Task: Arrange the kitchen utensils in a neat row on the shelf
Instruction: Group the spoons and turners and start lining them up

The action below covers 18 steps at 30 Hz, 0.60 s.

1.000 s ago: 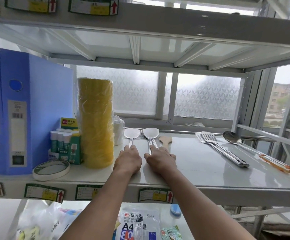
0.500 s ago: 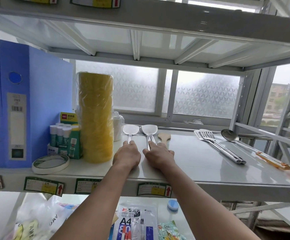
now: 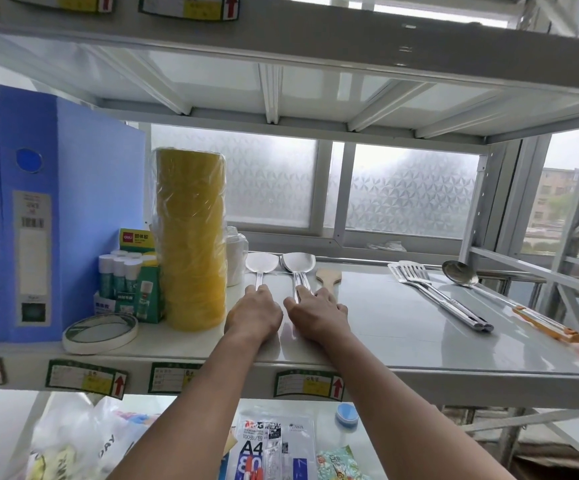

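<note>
Two steel spatulas lie side by side on the grey shelf (image 3: 402, 341), heads toward the window: the left spatula (image 3: 262, 263) and the middle spatula (image 3: 298, 263). A small wooden spatula (image 3: 328, 277) lies just right of them. My left hand (image 3: 253, 313) rests palm down on the left spatula's handle. My right hand (image 3: 319, 315) lies flat with spread fingers over the handles of the middle and wooden spatulas. Farther right, apart from the hands, lie slotted steel turners (image 3: 412, 271) at an angle and a ladle (image 3: 459, 271) with an orange handle.
A tall yellow tape stack (image 3: 191, 237) stands just left of my left hand, with a white bottle (image 3: 236, 254) behind it. Glue sticks (image 3: 121, 271), blue binders (image 3: 56, 209) and a tape roll (image 3: 101, 332) fill the shelf's left end. An upper shelf (image 3: 315, 39) hangs overhead.
Both hands stay on the spatula handles in nearly the same place. Only the view shifts slightly.
</note>
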{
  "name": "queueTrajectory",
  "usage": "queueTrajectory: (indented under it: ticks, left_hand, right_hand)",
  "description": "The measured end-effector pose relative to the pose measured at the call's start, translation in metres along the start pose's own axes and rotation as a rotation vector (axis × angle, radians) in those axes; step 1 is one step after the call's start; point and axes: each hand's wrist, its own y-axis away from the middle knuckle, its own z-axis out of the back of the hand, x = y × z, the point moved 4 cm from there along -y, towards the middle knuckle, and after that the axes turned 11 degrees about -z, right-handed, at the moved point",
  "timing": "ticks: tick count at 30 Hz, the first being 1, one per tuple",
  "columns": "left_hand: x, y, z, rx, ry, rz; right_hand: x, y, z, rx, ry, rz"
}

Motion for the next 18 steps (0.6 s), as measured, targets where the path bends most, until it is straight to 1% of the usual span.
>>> queueTrajectory:
  ticks: [4, 9, 12, 18]
  left_hand:
    - [0.001, 0.0, 0.001, -0.004, 0.015, 0.003]
    - [0.001, 0.003, 0.004, -0.024, 0.026, -0.013]
    - [0.0, 0.004, 0.004, -0.037, 0.033, -0.013]
    - [0.001, 0.005, 0.004, -0.052, 0.039, -0.011]
  right_hand:
    - [-0.002, -0.001, 0.009, 0.005, -0.128, -0.042]
    - [-0.017, -0.019, 0.012, 0.062, -0.242, -0.058]
    - [-0.032, -0.005, 0.027, 0.011, -0.17, -0.038]
    - [-0.093, -0.016, 0.053, -0.098, 0.008, -0.122]
